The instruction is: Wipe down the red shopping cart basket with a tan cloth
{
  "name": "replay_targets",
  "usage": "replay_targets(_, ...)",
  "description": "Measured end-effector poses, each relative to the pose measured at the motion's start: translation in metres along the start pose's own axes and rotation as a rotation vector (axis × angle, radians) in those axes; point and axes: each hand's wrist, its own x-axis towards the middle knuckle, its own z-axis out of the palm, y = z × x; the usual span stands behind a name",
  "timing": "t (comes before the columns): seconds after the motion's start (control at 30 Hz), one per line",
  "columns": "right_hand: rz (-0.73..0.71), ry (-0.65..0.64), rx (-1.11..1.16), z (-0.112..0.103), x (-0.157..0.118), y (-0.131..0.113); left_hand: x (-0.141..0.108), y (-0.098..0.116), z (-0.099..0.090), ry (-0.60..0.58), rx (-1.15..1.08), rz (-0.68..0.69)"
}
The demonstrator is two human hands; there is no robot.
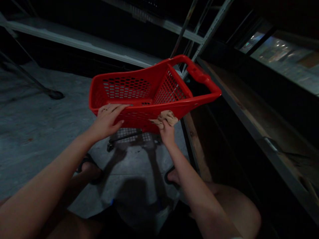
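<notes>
A red plastic shopping cart (139,114) with lattice sides stands in front of me, its handle toward the right. My left hand (109,119) lies on the cart's near side by the left end, fingers stretched along the top rim and thumb apart. Lower on the same side, my right hand (166,131) presses a crumpled tan cloth (168,117) against the red plastic. Most of the right fingers are hidden behind the cloth. Inside, the basket (129,102) shows no goods, and a lattice flap (171,88) stands near the handle.
A metal shelf frame (74,43) runs behind the cart. To the right is a wooden ledge (239,103) with a dark recess below. A caster wheel (56,95) rests on the grey floor (37,122) at left. My feet are on either side below the cart.
</notes>
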Motion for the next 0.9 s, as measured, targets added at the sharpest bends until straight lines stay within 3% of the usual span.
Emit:
replay_targets(0.07,0.113,0.075,-0.016,-0.008,0.000,0.023,0.004,0.001,-0.002,-0.011,0.013,-0.022)
replay_targets(0.13,0.175,0.121,-0.012,-0.008,0.004,0.031,0.010,0.001,-0.006,-0.024,0.044,-0.044)
replay_targets(0.3,0.364,0.341,0.261,0.014,0.028,0.013,0.030,-0.006,-0.030,-0.171,0.140,-0.028)
replay_targets(0.47,0.366,0.497,0.423,0.018,0.058,0.009,0.040,-0.014,-0.041,-0.262,0.332,-0.206)
replay_targets(0.6,0.408,0.581,0.508,0.022,0.082,0.018,0.048,-0.012,-0.033,-0.268,0.368,-0.189)
replay_targets(0.77,0.307,0.577,0.591,0.043,0.088,0.000,0.063,0.000,-0.021,-0.251,0.292,-0.134)
replay_targets(0.9,0.257,0.396,0.628,0.057,0.078,-0.038,0.076,0.008,-0.014,-0.246,0.245,-0.142)
